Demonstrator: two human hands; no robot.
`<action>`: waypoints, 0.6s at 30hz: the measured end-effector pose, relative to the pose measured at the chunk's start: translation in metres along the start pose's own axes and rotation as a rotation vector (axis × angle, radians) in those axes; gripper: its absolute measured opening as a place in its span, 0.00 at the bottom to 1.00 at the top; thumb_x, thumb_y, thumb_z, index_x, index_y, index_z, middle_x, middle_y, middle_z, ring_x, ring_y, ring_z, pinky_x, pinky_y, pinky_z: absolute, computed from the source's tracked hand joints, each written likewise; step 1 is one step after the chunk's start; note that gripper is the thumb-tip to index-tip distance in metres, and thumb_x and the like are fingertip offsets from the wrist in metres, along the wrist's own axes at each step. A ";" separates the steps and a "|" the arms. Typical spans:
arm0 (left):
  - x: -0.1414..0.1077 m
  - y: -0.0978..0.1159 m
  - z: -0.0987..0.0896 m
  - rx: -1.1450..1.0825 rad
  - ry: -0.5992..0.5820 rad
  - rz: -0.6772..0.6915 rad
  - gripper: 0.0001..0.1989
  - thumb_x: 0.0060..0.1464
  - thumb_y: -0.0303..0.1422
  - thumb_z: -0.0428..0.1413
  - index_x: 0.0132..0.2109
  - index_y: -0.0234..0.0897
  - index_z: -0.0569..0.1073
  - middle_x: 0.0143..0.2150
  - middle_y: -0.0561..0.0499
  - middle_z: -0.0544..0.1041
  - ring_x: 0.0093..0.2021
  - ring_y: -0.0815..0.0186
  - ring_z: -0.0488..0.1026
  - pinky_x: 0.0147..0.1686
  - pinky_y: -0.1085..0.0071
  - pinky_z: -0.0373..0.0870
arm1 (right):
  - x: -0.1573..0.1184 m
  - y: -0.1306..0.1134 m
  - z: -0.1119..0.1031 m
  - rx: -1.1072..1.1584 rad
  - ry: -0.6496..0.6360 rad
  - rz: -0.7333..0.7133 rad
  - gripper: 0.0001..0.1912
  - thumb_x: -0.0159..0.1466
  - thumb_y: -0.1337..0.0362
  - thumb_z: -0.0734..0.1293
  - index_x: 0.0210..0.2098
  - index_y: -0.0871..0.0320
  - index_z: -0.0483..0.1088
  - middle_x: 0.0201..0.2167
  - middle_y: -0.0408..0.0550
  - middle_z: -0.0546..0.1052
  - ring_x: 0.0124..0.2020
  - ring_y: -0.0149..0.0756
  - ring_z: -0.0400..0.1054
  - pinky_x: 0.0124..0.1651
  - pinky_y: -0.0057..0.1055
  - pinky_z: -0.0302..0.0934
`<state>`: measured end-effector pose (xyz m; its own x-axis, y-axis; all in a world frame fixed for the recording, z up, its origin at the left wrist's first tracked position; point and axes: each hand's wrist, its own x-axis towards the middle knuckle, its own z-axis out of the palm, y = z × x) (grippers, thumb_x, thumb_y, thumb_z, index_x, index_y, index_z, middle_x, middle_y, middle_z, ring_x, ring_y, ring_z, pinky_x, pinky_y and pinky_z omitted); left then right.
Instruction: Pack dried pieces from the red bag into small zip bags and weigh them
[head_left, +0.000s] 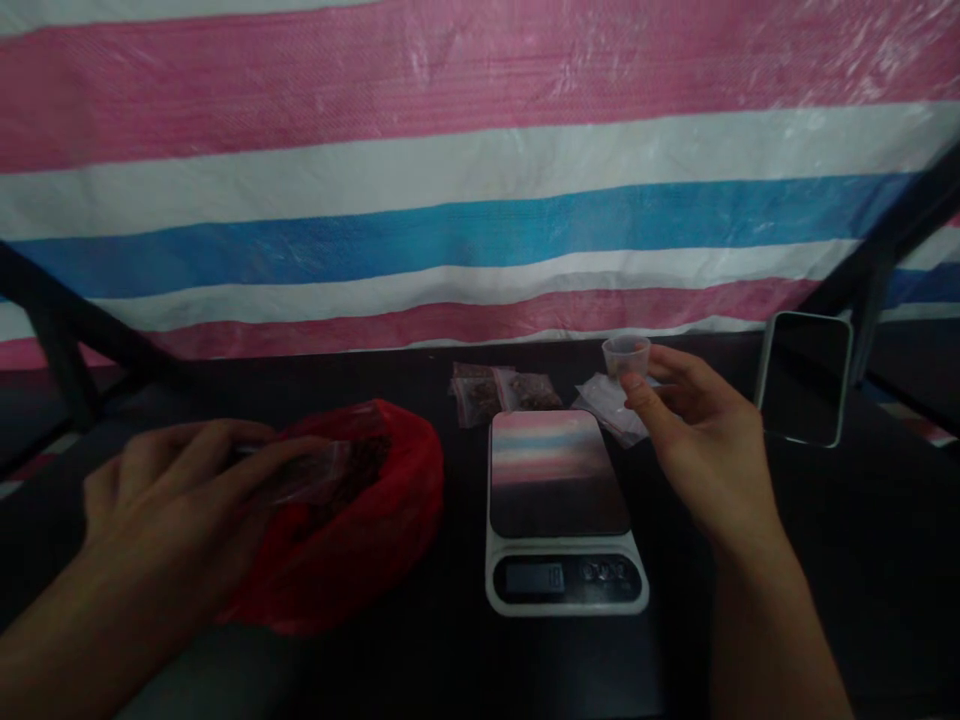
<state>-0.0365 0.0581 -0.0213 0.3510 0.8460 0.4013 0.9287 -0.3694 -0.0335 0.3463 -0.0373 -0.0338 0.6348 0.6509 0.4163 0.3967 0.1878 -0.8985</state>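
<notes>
At the left, my left hand is closed on a small clear plastic bag, held over the open red bag. Dark brown bits show inside the red bag. My right hand pinches a small clear plastic cup between thumb and fingers, above some flat white plastic bags. Between my hands stands a white kitchen scale with a shiny, bare plate and a lit display.
Several small filled bags lie behind the scale on the black table. A phone-like device with a dark screen leans upright at the right. Black struts rise at both sides before a striped sheet.
</notes>
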 end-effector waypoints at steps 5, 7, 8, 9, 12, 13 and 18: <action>-0.005 0.008 -0.005 0.128 0.057 0.059 0.21 0.71 0.30 0.47 0.51 0.50 0.86 0.51 0.41 0.80 0.52 0.47 0.69 0.45 0.53 0.64 | -0.002 0.000 0.004 -0.048 0.009 0.017 0.21 0.62 0.48 0.78 0.51 0.48 0.81 0.48 0.49 0.85 0.36 0.42 0.79 0.38 0.39 0.73; -0.006 0.010 -0.002 0.107 0.099 0.036 0.20 0.70 0.29 0.49 0.49 0.52 0.86 0.49 0.44 0.81 0.52 0.49 0.69 0.46 0.53 0.64 | -0.002 0.001 0.006 -0.060 0.012 0.017 0.22 0.62 0.47 0.78 0.52 0.48 0.81 0.49 0.49 0.85 0.37 0.42 0.79 0.38 0.39 0.73; -0.006 0.010 -0.001 0.091 0.118 0.030 0.19 0.70 0.29 0.50 0.48 0.52 0.86 0.49 0.45 0.81 0.51 0.50 0.69 0.46 0.54 0.64 | -0.003 0.001 0.007 -0.060 0.016 0.018 0.22 0.62 0.46 0.78 0.52 0.48 0.81 0.49 0.49 0.85 0.37 0.42 0.80 0.38 0.39 0.73; -0.007 0.009 0.001 0.074 0.136 0.024 0.19 0.70 0.30 0.50 0.47 0.52 0.86 0.48 0.46 0.81 0.51 0.51 0.69 0.46 0.55 0.64 | -0.003 0.001 0.008 -0.055 0.017 0.018 0.22 0.61 0.46 0.78 0.52 0.48 0.81 0.50 0.49 0.85 0.38 0.43 0.80 0.38 0.39 0.73; -0.007 0.007 0.002 0.052 0.163 0.023 0.17 0.71 0.32 0.51 0.47 0.50 0.85 0.47 0.47 0.81 0.50 0.52 0.70 0.44 0.57 0.63 | -0.003 -0.001 0.011 -0.038 0.016 0.022 0.23 0.61 0.45 0.78 0.51 0.47 0.80 0.50 0.49 0.85 0.38 0.43 0.80 0.38 0.39 0.73; -0.007 0.006 0.002 0.053 0.154 0.037 0.18 0.72 0.31 0.50 0.47 0.50 0.85 0.47 0.47 0.81 0.49 0.52 0.70 0.44 0.57 0.62 | -0.003 -0.002 0.011 -0.034 0.015 0.026 0.23 0.61 0.45 0.78 0.51 0.47 0.80 0.50 0.49 0.85 0.38 0.43 0.80 0.38 0.39 0.73; -0.008 0.007 -0.004 0.045 0.136 0.048 0.19 0.71 0.30 0.49 0.50 0.49 0.84 0.49 0.45 0.81 0.50 0.49 0.70 0.44 0.54 0.65 | -0.004 -0.006 0.014 -0.047 0.029 0.025 0.22 0.60 0.46 0.78 0.51 0.47 0.81 0.49 0.48 0.85 0.37 0.44 0.79 0.38 0.40 0.74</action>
<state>-0.0335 0.0472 -0.0208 0.3783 0.7666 0.5188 0.9167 -0.3879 -0.0953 0.3324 -0.0310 -0.0319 0.6635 0.6336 0.3979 0.4105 0.1363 -0.9016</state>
